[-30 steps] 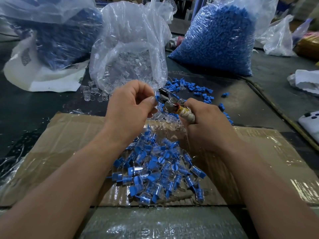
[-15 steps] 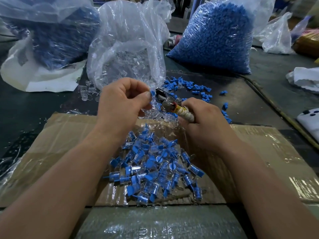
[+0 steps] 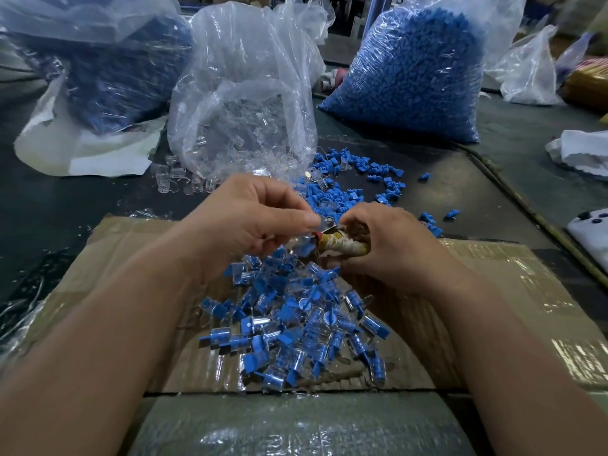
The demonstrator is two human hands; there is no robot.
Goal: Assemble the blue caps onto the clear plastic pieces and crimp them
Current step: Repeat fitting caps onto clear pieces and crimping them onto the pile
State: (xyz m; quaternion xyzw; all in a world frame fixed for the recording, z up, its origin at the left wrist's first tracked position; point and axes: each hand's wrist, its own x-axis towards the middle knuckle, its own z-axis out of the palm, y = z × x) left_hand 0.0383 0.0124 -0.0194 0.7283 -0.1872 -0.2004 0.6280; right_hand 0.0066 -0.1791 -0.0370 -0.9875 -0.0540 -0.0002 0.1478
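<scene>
My left hand pinches a small clear plastic piece with a blue cap between thumb and fingers; most of it is hidden by the fingers. My right hand grips a pair of pliers by the tape-wrapped handles, and the metal jaws sit right at my left fingertips. Below both hands lies a heap of assembled blue-capped clear pieces on the cardboard. Loose blue caps are scattered just beyond the hands.
An open bag of clear pieces stands behind my left hand, with several spilled at its foot. A full bag of blue caps stands back right, another dark bag back left. A white device lies at the right edge.
Both hands have come down and toward me, closer over the heap. The pliers now lie flatter, with the jaws tucked against my left fingertips instead of pointing up and away.
</scene>
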